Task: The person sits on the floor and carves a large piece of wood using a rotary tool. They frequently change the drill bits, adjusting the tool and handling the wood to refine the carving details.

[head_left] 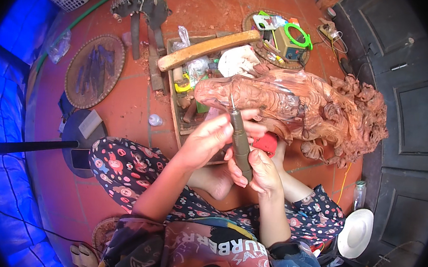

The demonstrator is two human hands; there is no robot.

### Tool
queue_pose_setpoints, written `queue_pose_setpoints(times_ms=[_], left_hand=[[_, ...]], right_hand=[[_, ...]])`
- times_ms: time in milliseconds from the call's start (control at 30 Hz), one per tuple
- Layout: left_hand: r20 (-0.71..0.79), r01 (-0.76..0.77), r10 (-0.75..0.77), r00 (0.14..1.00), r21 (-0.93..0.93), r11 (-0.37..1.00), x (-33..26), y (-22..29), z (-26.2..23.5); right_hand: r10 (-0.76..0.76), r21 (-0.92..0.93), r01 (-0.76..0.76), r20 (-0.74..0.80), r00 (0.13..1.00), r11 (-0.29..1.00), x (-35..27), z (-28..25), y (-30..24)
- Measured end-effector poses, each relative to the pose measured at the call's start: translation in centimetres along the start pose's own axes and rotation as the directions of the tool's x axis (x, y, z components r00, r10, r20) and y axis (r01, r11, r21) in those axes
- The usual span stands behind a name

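Both hands grip a grey rotary carving tool (239, 143): left hand (208, 140) near the tip, right hand (262, 172) at its base. Its bit touches a reddish wood carving (297, 108) above the knees. A slip could gouge wood or fingers.

Reddish wood carving (297, 108): glossy on the smooth trunk, rough and matt in the deep-cut foliage at right. Rotary tool (240, 143): matt olive plastic body, thin bright metal bit. Wooden plank (208, 49) far: pale, smooth, unvarnished. Floor tiles (124, 110): terracotta, matt, dusty. Trousers (124, 169): soft printed cloth.
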State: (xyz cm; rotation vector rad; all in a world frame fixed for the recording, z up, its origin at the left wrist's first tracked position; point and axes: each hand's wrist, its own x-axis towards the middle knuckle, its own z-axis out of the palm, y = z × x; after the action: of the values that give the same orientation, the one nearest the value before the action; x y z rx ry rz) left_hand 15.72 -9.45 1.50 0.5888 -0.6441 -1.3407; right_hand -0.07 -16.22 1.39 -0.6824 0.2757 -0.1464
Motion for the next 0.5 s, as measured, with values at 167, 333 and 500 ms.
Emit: queue_pose_setpoints(times_ms=[167, 333, 500], left_hand=[[-0.015, -0.017, 0.019, 1.0, 0.084, 0.996, -0.1, 1.1, -0.8], [0.163, 0.094, -0.113, 0.98, 0.119, 0.988, -0.3, 0.4, -0.7], [-0.151, -0.089, 0.106, 0.983, 0.112, 0.99, -0.2, 0.1, -0.2]], right_hand=[[0.014, 0.009, -0.015, 0.037, 0.999, 1.0, -0.1, -0.4, 0.4], [0.026, 0.12, -0.041, 0.125, 0.992, 0.992, -0.1, -1.0, 0.5], [-0.003, -0.057, 0.002, -0.012, 1.0, 0.998, -0.3, -0.9, 0.7]])
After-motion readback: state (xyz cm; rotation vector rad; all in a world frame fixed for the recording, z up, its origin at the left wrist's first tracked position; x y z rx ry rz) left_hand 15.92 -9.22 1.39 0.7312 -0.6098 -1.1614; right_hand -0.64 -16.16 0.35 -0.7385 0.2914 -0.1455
